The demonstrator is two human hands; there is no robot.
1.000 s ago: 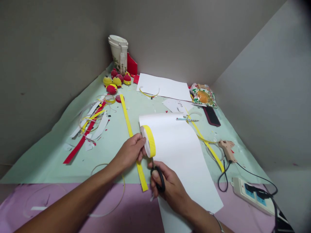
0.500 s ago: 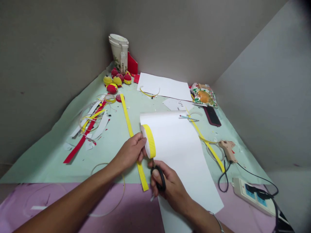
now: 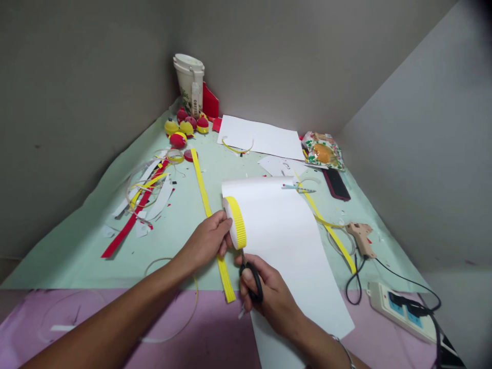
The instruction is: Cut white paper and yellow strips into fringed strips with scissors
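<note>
Nearest, the right hand [image 3: 269, 294] has its grip wrapped around the black handle of a pair of scissors [image 3: 261, 288], thumb and fingers curled in; a small white bit [image 3: 241, 313] shows under the fingers. The blades point away, up to the lower rim of a ridged yellow ring [image 3: 239, 225] with a white face [image 3: 231, 238] on its left side. How far the blades are parted I cannot tell. The left hand [image 3: 209, 236] pinches that ring at its near left side, thumb and fingers drawn together, holding it upright just above the white sheet [image 3: 284, 246]. As far as I can judge, the ring's wall is already formed and its white face in place, while work at its edge appears unfinished; how much of the rim is done is hidden. Beneath the left hand a long yellow strip [image 3: 225, 279] lies flat on the surface [image 3: 184, 205], apparently unused so far. To the right rests a glue gun [image 3: 360, 238], out of both hands. Farther off, a tangle of cut strips [image 3: 146, 197] lies at left, probably leftovers from cutting. Beyond it, red-and-yellow rounded pieces [image 3: 178, 140], seemingly complete, cluster before a white cup [image 3: 188, 84].
</note>
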